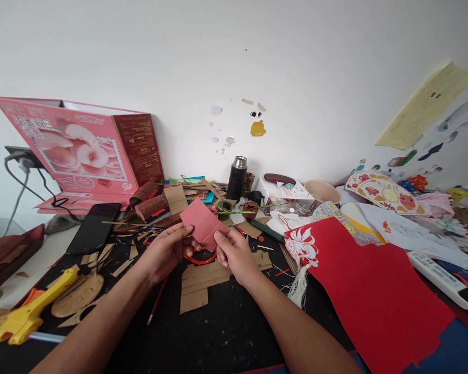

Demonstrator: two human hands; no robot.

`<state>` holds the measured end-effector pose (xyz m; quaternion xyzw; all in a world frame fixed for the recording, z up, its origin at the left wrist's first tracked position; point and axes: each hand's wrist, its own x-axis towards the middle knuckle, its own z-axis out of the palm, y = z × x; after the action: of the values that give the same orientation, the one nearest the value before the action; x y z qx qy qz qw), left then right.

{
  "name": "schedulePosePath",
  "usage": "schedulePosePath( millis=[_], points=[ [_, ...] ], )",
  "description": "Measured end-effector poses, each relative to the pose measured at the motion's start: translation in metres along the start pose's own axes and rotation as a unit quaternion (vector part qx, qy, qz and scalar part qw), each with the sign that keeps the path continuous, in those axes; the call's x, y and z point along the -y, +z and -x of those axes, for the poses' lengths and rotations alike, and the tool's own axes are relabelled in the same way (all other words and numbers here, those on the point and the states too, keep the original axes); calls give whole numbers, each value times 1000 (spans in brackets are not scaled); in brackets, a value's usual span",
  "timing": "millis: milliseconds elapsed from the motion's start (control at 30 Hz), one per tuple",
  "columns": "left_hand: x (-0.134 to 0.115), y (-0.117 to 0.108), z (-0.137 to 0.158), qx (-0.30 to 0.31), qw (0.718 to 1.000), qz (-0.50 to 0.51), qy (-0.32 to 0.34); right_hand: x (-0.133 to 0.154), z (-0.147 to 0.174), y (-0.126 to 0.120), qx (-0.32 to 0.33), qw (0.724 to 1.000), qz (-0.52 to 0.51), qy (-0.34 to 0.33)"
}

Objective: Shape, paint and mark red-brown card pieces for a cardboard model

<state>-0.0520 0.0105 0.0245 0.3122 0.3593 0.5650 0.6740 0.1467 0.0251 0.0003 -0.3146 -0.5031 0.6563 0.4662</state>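
Observation:
A pink piece of cardboard [203, 222] is held up between both hands over the black work surface [203, 337]. My left hand [170, 249] pinches its left edge, thumb on the front face. At its lower right edge, my right hand [234, 254] grips it the same way. Just below the hands shows part of a red ring-shaped handle [201, 259]; what it belongs to is hidden. Under that lies a cut sheet of brown cardboard [197, 291]. A pencil [158, 301] rests beside my left forearm.
A yellow glue gun [39, 306] lies at the left, near a black phone [94, 227]. Behind stand a pink box [89, 150], a black thermos [237, 179] and small jars [224, 208]. Red paper [378, 291] covers much of the right side. Cardboard scraps are scattered around.

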Motion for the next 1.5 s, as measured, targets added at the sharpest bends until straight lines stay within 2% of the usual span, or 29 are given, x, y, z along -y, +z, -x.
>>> schedulePosePath(
  millis=[100,233,367,667,1000,1367,1500],
  points=[
    [-1,-2,1,14,999,24,-16,2,0,-1,-12,999,-37,18],
    [-10,-8,-1,-25,997,79,6,7,2,-1,12,997,-65,49],
    [-15,-10,-3,-53,996,70,-2,9,4,0,43,994,-62,82],
    [-9,-10,-4,-43,997,65,2,8,-3,-7,-24,994,-82,70],
    [3,-20,-7,8,998,52,-36,10,-3,-10,-8,992,-111,61],
    [-3,-15,-3,-31,998,36,-42,7,-6,-11,-18,993,-104,62],
    [-8,-9,2,-4,1000,24,-20,5,-4,-10,-10,995,-78,66]
  ],
)
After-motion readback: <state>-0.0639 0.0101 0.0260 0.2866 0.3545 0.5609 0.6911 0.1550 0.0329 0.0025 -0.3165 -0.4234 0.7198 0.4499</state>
